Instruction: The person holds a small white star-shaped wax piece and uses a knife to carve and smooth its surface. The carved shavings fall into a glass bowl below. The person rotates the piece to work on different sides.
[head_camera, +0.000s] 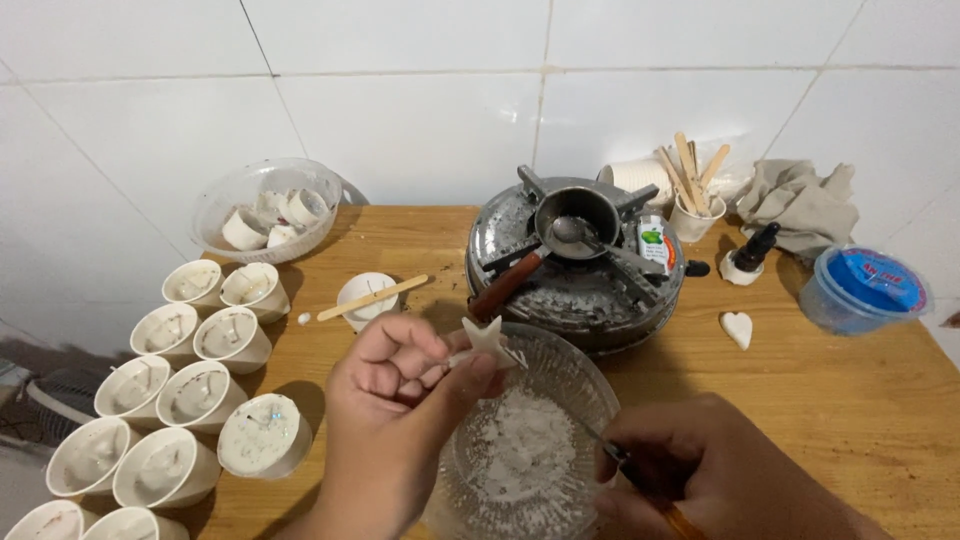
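My left hand (400, 400) pinches a small white star-shaped wax piece (486, 337) above a clear glass bowl (580, 385) that holds white shavings. My right hand (710, 470) grips a thin tool with an orange handle (640, 485); its thin metal blade points up toward the star. Both hands hover over the bowl at the front of the wooden table (850, 390).
A round metal stove (575, 260) with a small pot and spoon stands behind the bowl. Several white cups with wicks (190, 390) line the left edge. A white heart shape (738, 328), dropper bottle (750, 255), blue-lidded tub (862, 290), cup of wooden sticks (693, 190) and cloth lie right.
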